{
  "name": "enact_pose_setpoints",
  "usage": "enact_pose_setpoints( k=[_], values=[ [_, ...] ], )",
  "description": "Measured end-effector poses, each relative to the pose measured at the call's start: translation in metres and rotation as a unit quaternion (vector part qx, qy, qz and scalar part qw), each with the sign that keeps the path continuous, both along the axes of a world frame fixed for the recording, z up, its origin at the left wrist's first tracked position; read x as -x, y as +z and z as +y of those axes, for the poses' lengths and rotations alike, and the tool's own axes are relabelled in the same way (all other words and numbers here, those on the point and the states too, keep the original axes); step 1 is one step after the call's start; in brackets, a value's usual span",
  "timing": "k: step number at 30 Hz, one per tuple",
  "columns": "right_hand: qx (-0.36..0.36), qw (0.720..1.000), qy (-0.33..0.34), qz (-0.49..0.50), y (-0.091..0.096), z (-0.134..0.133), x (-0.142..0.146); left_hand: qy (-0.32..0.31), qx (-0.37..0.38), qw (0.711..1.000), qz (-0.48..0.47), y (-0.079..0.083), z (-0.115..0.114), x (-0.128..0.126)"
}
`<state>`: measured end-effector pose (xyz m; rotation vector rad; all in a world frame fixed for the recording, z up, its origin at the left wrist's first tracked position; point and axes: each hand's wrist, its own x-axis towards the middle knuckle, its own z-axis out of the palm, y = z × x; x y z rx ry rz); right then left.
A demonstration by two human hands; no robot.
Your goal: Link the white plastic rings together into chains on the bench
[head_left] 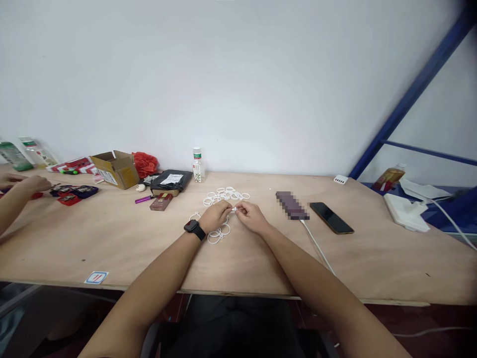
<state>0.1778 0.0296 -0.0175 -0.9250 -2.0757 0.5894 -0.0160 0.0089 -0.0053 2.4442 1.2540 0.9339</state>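
Note:
My left hand (pixel 215 215), with a black watch (pixel 194 227) on its wrist, pinches a small white piece (pixel 234 209) between thumb and fingertips. From the other side, my right hand (pixel 253 218) pinches at the same piece, its fingers curled in. The fingers cover most of it, so I cannot tell its full shape. Just beyond my hands lies a loose pile of thin white plastic rings (pixel 219 191). More white rings (pixel 214 242) lie beside and partly under my left hand.
Right of my hands are a pixelated dark device (pixel 292 205) with a white cable (pixel 316 243) and a black phone (pixel 331 217). Leftward stand a bottle (pixel 197 166), a black parcel (pixel 171 180), a dark red box (pixel 161 202) and an open carton (pixel 117 170). Another person's hands (pixel 32 185) work far left.

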Motion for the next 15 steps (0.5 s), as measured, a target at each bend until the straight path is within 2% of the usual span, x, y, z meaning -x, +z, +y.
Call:
enact_pose_setpoints(
  k=[8, 15],
  values=[
    [-0.011, 0.999, -0.025, -0.03, -0.0005, 0.0, 0.002, -0.028, 0.012, 0.999, 0.024, 0.0007, -0.002, -0.0021],
    [-0.04, 0.999, -0.031, -0.021, 0.0033, 0.0013, -0.0006, -0.038, 0.028, 0.999, 0.008, 0.0026, -0.0046, -0.0046]
  ],
)
